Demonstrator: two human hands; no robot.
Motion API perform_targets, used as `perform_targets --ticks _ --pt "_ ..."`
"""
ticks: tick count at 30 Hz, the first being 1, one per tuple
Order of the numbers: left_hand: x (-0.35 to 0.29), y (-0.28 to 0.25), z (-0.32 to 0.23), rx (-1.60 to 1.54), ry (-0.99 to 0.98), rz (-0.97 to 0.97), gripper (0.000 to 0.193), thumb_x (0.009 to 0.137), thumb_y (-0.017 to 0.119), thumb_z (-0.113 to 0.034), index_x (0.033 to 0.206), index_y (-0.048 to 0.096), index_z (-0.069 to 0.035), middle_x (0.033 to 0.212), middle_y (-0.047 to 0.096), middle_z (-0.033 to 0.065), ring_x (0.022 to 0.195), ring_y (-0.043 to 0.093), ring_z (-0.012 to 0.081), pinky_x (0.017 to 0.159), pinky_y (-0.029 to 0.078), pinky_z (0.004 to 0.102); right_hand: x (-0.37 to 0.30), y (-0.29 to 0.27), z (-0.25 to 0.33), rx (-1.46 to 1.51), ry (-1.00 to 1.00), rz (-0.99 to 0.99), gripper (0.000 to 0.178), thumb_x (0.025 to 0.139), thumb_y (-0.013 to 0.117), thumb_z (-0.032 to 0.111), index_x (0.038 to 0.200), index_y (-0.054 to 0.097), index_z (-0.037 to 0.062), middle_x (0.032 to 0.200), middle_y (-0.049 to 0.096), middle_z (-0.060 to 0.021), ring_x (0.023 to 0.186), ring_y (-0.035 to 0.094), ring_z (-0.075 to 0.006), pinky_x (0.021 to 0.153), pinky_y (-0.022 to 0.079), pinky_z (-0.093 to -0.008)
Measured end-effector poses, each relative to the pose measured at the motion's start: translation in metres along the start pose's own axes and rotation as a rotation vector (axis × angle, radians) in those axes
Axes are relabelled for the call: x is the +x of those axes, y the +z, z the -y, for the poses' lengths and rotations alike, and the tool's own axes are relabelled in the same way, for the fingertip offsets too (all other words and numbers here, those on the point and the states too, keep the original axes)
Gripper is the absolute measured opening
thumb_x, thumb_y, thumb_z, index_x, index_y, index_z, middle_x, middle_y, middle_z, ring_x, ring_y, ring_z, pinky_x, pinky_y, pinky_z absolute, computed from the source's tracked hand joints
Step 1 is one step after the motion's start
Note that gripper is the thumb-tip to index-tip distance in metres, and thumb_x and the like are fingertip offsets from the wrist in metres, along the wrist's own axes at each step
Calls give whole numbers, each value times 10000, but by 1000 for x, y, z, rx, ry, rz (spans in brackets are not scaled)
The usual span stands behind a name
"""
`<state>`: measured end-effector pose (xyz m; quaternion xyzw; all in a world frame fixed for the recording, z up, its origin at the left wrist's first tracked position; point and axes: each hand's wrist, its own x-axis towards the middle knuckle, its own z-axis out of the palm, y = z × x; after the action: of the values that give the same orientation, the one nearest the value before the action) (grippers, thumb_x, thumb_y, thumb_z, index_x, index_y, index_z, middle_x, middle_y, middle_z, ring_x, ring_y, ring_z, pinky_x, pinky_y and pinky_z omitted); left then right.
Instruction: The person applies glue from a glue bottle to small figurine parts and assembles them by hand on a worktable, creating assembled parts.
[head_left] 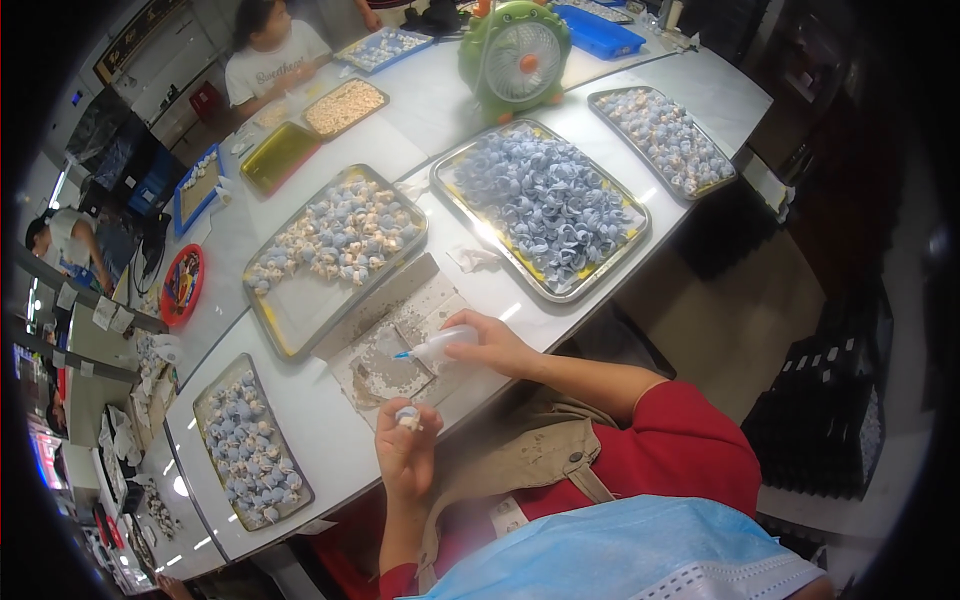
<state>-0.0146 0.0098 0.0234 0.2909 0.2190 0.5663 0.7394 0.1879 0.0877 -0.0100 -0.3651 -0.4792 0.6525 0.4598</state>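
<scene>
Between the fingertips of my left hand [407,455] is a small blue-and-cream piece [408,417], held up near the table's front edge. My right hand [490,345] is wrapped round a white squeeze bottle [440,347], tilted so its blue nozzle tip [402,355] points left. The nozzle is apart from the small piece. Beneath the bottle lies a stained cardboard sheet [455,390] with pale, crusted patches. Beyond it stand a metal tray [292,340] of blue-and-cream pieces and another tray [565,297] heaped with loose blue cup-shaped parts.
More finished-looking blue pieces fill a tray [312,492] at left and one [735,180] at far right. A green toy-shaped fan [515,65] stands at the back. Across the table sits a co-worker [275,60] in white. A red round container [182,285] is at left.
</scene>
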Motion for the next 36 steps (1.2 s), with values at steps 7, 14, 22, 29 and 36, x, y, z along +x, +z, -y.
perform_targets --ticks 7,14,22,29,36 --pt "-8 -9 24 -5 -130 -48 322 870 579 -134 1146 439 -46 993 589 116 916 568 193 847 454 332 -2 1 2 -59 -3 -4 328 837 629 175 1106 501 39 998 570 -48 918 533 -97 785 446 -247" --pt "-5 -4 35 59 -202 -42 338 869 589 -171 1155 445 -63 1004 584 129 913 565 207 834 460 320 -1 0 -2 6 26 3 323 844 619 149 1120 492 38 1014 573 -50 930 538 -99 789 450 -245" --pt "-5 -5 35 66 -191 -74 304 877 570 -143 1145 452 -61 1006 589 128 903 570 194 835 460 310 0 0 -4 6 13 12 315 848 613 134 1122 488 40 1028 579 -55 924 551 -103 785 461 -251" --pt "-5 -6 40 59 -196 -109 291 875 570 -126 1134 459 -56 997 593 130 900 572 190 827 463 297 -2 -2 -6 14 46 3 311 849 610 125 1122 488 43 1004 588 -47 901 560 -98 774 465 -246" --pt "-7 -4 36 104 -180 -160 317 876 567 -106 1167 457 -48 1043 598 163 885 595 188 805 478 284 -2 0 -6 -15 57 9 283 857 600 111 1110 487 52 990 586 -33 872 561 -84 744 466 -230"
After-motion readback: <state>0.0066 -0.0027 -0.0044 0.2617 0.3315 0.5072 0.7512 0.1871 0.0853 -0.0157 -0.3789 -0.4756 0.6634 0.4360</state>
